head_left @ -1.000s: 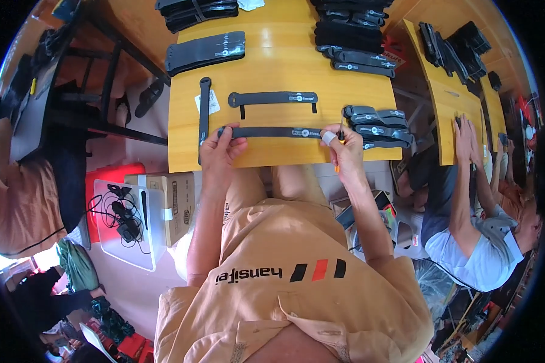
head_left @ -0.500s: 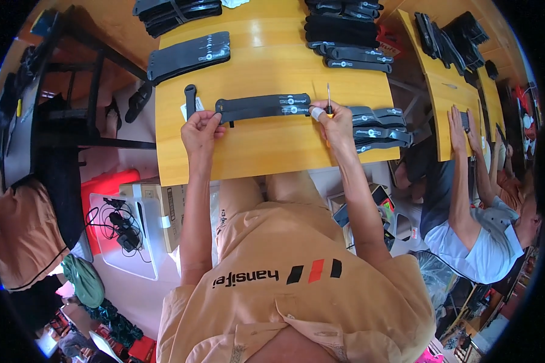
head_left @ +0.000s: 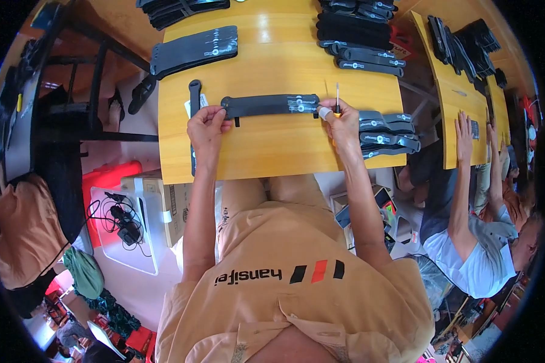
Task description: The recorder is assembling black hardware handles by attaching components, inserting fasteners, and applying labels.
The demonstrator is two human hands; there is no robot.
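Observation:
Between my two hands a short stack of black straps point(head_left: 263, 106) with white print is stretched level just over the wooden table. My left hand point(head_left: 207, 130) pinches the left end between thumb and fingers. At the right end, my right hand point(head_left: 343, 128) grips the straps and also keeps a screwdriver point(head_left: 337, 107) in its fingers, its thin metal shaft pointing away from me. White tape wraps a digit of that hand. Beside my left hand lies a single black strap point(head_left: 195, 95) with a rounded end, partly hidden by the hand.
Close to my right hand sits a pile of black straps point(head_left: 387, 124). Further strap stacks lie at the far left point(head_left: 194, 51) and far right point(head_left: 354, 30). A co-worker's hand point(head_left: 462, 136) rests on the neighbouring table. Below left stands a clear plastic bin point(head_left: 154, 242) with cables.
The straps in my hands now lie more evenly over one another. My view has shifted slightly, moving the table's contents to the right. The co-worker's hands have moved apart.

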